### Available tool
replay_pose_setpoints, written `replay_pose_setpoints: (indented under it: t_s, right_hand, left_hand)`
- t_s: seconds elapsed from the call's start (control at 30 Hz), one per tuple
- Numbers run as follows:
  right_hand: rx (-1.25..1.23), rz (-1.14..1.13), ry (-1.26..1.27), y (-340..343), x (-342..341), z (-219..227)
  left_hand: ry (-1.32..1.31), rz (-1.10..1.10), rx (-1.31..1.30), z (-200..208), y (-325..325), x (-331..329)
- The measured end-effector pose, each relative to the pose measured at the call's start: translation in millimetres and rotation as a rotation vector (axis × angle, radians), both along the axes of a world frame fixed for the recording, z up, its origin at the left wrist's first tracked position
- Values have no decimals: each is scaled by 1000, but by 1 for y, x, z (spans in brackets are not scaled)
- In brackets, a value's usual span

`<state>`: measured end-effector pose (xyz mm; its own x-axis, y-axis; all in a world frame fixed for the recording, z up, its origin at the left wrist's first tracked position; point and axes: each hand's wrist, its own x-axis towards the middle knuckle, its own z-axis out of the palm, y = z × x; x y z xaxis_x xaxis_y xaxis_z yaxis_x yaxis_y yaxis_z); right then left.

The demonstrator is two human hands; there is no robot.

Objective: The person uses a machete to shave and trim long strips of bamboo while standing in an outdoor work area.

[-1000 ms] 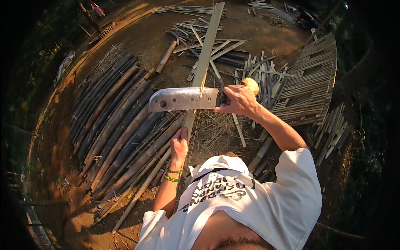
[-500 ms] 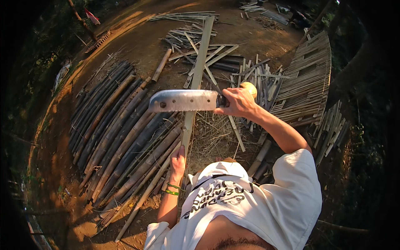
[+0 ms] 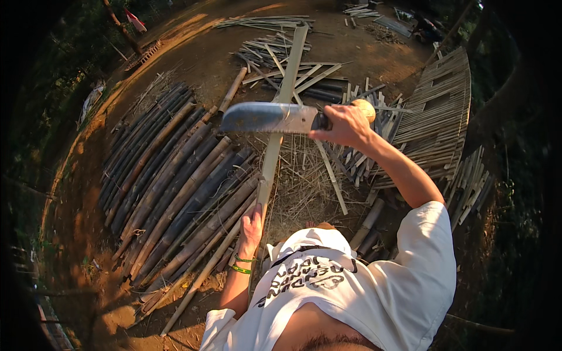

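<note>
Bamboo poles (image 3: 170,181) lie on bare dirt ground (image 3: 199,64) outdoors; left hand (image 3: 252,225) grips an upright strip (image 3: 275,146), right hand (image 3: 345,126) clasps the raised cleaver (image 3: 272,118) across it.

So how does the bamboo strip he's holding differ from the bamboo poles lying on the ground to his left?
The bamboo strip is flat, pale and split thin; the bamboo poles are round, darker and whole. The strip is gripped at its near end by the left hand and stretches away under the blade held by the right hand; the poles lie untouched. Both are long.
</note>
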<state>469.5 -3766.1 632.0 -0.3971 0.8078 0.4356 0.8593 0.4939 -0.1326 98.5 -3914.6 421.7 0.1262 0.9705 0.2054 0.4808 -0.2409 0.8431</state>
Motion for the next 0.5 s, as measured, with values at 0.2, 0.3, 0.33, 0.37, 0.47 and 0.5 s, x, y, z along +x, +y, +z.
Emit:
replay_pose_setpoints:
  t_s: [0.2,0.3,0.33,0.37,0.47,0.5]
  right_hand:
    - [-78,35,-94,-20,-10,4]
    - [132,272,-142,-19,-10,-15]
    - [47,84,-128,-1,6,-2]
    - [-39,-51,-49,17,19,13]
    - [-22,-224,-1,33,31,2]
    - [-35,-135,-37,24,18,8]
  left_hand:
    - [-283,68,-122,32,-7,24]
    - [-254,87,-117,43,-14,22]
    - [-53,51,111,39,-12,21]
    - [148,61,337,33,-15,17]
    - [154,75,161,7,-15,15]
    - [31,125,89,-5,-14,15]
